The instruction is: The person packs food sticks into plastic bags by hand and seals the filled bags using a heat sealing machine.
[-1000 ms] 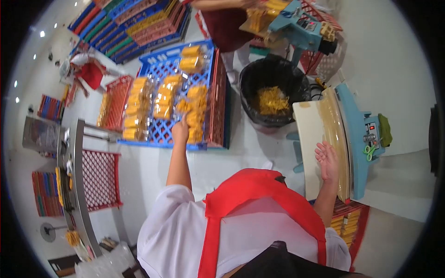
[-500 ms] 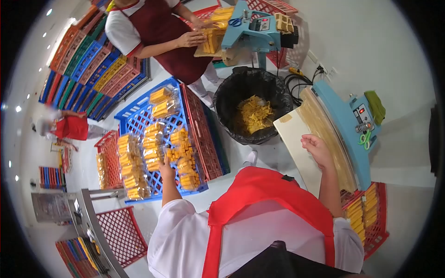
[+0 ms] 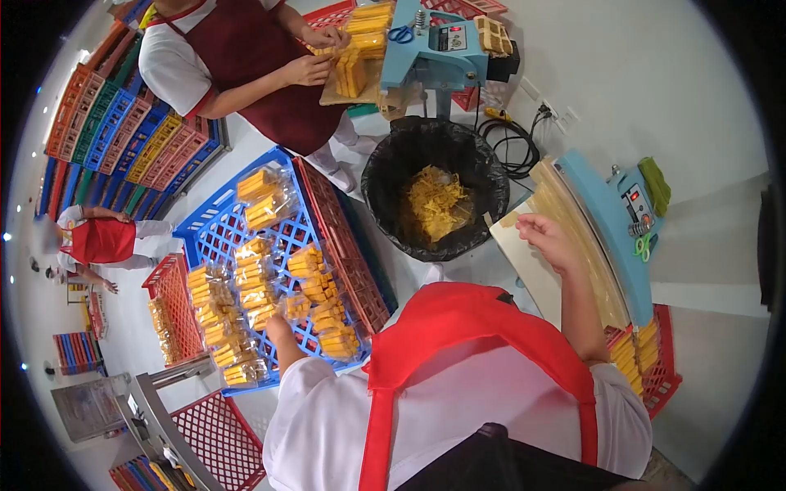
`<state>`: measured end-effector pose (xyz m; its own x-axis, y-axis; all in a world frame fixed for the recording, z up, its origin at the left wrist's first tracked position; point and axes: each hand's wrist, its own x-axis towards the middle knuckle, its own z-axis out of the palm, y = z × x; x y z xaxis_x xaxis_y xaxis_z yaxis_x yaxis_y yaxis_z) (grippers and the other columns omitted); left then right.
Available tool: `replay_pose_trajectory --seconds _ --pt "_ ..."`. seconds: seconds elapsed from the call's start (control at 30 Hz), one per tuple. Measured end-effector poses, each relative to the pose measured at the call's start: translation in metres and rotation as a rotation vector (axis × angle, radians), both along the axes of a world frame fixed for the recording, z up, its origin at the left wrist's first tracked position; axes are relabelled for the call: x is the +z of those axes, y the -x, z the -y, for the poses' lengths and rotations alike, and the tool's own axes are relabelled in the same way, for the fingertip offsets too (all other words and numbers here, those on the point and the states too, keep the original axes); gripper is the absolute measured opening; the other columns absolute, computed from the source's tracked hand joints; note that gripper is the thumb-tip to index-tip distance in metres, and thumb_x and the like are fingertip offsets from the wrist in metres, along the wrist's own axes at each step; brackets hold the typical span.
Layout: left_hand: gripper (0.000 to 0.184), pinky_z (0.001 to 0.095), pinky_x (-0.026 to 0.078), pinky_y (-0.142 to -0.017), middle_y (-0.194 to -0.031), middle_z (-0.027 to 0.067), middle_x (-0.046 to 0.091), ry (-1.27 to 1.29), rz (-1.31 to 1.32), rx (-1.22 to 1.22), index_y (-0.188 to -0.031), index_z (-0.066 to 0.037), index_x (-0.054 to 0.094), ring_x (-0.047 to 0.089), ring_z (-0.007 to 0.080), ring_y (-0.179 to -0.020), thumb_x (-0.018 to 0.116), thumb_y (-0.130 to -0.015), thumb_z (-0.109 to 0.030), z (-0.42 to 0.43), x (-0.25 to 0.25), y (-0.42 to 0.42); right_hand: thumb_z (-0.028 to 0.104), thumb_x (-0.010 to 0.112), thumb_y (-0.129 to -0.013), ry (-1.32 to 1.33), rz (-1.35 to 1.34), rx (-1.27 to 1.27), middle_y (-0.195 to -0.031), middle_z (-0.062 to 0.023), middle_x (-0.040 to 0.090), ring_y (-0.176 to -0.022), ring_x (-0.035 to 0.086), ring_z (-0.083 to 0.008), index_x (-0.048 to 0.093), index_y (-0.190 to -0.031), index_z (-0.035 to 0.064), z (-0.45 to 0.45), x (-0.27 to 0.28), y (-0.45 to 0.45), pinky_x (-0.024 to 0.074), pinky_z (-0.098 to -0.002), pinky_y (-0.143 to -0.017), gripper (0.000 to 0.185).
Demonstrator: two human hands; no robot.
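Over the blue plastic crate point(image 3: 219, 196), my left hand point(image 3: 281, 331) reaches down among clear bags of yellow-orange sticks. It is nearest to a small bag of sticks point(image 3: 296, 308); its fingers are foreshortened, so I cannot tell whether they grip that bag. More bagged sticks point(image 3: 254, 285) lie in rows in the crate. My right hand point(image 3: 547, 243) is raised above the white board point(image 3: 536, 282) of a light-blue sealing machine point(image 3: 602, 225). Its fingers are loosely bent and apart from the thumb, with nothing visible in them.
A black-lined bin point(image 3: 434, 196) with yellow scraps stands ahead. Beyond it, a co-worker in a dark red apron point(image 3: 274, 78) handles sticks at another sealing machine point(image 3: 438, 53). Stacked crates point(image 3: 131, 123) stand at left, a red crate point(image 3: 667, 360) at right. Cables point(image 3: 512, 147) lie near the wall.
My view has shifted slightly. My left hand has moved back toward me over the crate, and my right hand has moved slightly forward and left. The co-worker's hands have shifted over the sticks.
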<state>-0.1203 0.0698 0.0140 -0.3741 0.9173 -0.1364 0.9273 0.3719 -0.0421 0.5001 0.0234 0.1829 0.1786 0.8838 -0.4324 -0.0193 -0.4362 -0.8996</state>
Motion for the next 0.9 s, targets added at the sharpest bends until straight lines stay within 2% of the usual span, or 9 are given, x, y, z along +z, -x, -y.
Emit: replay_pose_trajectory --seconds 0.13,0.37,0.47,0.57,0.63,0.67,0.73,0.77,0.9 --pt "0.018 0.0414 0.046 -0.062 -0.07 0.0205 0.058 -0.024 -0.054 -0.032 -0.07 -0.002 0.062 0.058 0.0346 -0.067 0.053 -0.067 -0.016 -0.039 0.051 0.013 0.019 0.055 -0.08 -0.121 0.021 0.083 -0.097 -0.0036 0.054 -0.085 0.049 -0.0084 0.049 -0.107 -0.0004 -0.009 -0.003 -0.002 0.0388 -0.0208 -0.073 0.034" --pt "0.018 0.0337 0.043 -0.055 -0.067 0.0185 0.058 -0.167 0.313 -0.394 -0.074 0.002 0.061 0.059 0.0272 -0.062 0.058 -0.066 -0.014 -0.081 0.277 -0.138 0.016 0.054 -0.081 -0.226 -0.001 0.189 -0.097 -0.0049 0.055 -0.086 0.051 -0.0102 0.049 -0.107 -0.0008 -0.016 0.034 0.006 0.041 -0.0234 -0.075 0.032" --pt "0.018 0.0259 0.035 -0.048 -0.052 0.0043 0.045 -0.229 0.608 -0.525 -0.071 0.004 0.055 0.038 0.0082 -0.051 0.058 -0.071 -0.013 -0.081 0.322 -0.217 0.018 0.052 -0.083 -0.274 -0.087 0.26 -0.096 -0.0058 0.055 -0.089 0.051 -0.0122 0.048 -0.108 0.0002 -0.028 0.027 0.011 0.0414 -0.0238 -0.077 0.032" --pt "0.014 0.0217 0.036 -0.051 -0.059 0.0006 0.047 -0.285 0.726 -0.955 -0.075 0.004 0.055 0.041 0.005 -0.057 0.057 -0.074 -0.01 -0.092 0.339 -0.282 0.029 0.05 -0.083 -0.232 -0.296 0.216 -0.101 -0.0093 0.052 -0.091 0.051 -0.0157 0.045 -0.112 0.0018 -0.033 0.011 0.019 0.0417 -0.0285 -0.078 0.04" --pt "0.011 0.0196 0.037 -0.055 -0.063 -0.0023 0.049 -0.128 1.079 -1.002 -0.078 0.002 0.056 0.043 0.0039 -0.06 0.056 -0.077 -0.009 -0.1 0.347 -0.328 0.046 0.046 -0.081 -0.174 -0.642 0.048 -0.106 -0.0151 0.048 -0.094 0.051 -0.0247 0.04 -0.115 0.0052 -0.035 0.002 0.014 0.0426 -0.0352 -0.078 0.053" --pt "0.01 0.0185 0.038 -0.058 -0.068 -0.0037 0.051 -0.087 1.092 -1.126 -0.08 0.001 0.056 0.044 0.0035 -0.063 0.056 -0.078 -0.009 -0.109 0.351 -0.348 0.046 0.046 -0.081 -0.199 -0.636 0.023 -0.106 -0.0151 0.048 -0.094 0.051 -0.0247 0.04 -0.115 0.0052 -0.034 0.004 0.007 0.0426 -0.0352 -0.078 0.053" --pt "0.009 0.0184 0.037 -0.062 -0.072 -0.0034 0.051 0.03 1.165 -1.328 -0.082 0.0 0.055 0.045 0.0037 -0.068 0.054 -0.078 -0.008 -0.121 0.363 -0.388 0.058 0.04 -0.077 -0.2 -1.078 0.063 -0.114 -0.021 0.042 -0.097 0.049 -0.0336 0.037 -0.118 0.0078 -0.029 0.008 -0.009 0.0431 -0.042 -0.077 0.065" --pt "0.009 0.0184 0.037 -0.062 -0.072 -0.0034 0.051 0.042 1.165 -1.362 -0.082 0.0 0.055 0.045 0.0037 -0.068 0.054 -0.078 -0.008 -0.125 0.37 -0.407 0.064 0.034 -0.075 -0.246 -1.095 0.021 -0.117 -0.025 0.039 -0.098 0.048 -0.0389 0.036 -0.121 0.0093 -0.024 0.01 -0.014 0.0455 -0.0441 -0.073 0.071" --pt "0.009 0.019 0.037 -0.067 -0.076 -0.0027 0.052 0.2 1.44 -1.585 -0.083 -0.002 0.054 0.047 0.0051 -0.073 0.053 -0.08 -0.011 -0.127 0.377 -0.473 0.062 0.03 -0.077 -0.488 -1.364 0.216 -0.119 -0.0265 0.038 -0.097 0.049 -0.0391 0.032 -0.125 0.0095 -0.001 0.032 -0.026 0.0476 -0.0433 -0.069 0.071"
